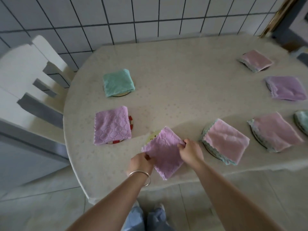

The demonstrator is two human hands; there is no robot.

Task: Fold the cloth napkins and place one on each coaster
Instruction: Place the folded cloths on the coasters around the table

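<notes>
A folded purple napkin (164,152) lies near the table's front edge, partly over a pale round coaster (152,136). My left hand (141,162) pinches its left corner and my right hand (190,151) grips its right edge. Other folded napkins sit on coasters: a teal one (117,82), a purple one (111,125) on a red-and-white coaster (130,121), a pink one (225,141), another pink one (275,131), a purple one (285,88) and a pink one (255,60) at the back right.
The table (175,84) has a beige cloth and stands against a tiled wall (133,17). A white chair (25,77) stands at its left. At the right edge a teal napkin (302,121) is partly cut off. My legs show below the table's front edge.
</notes>
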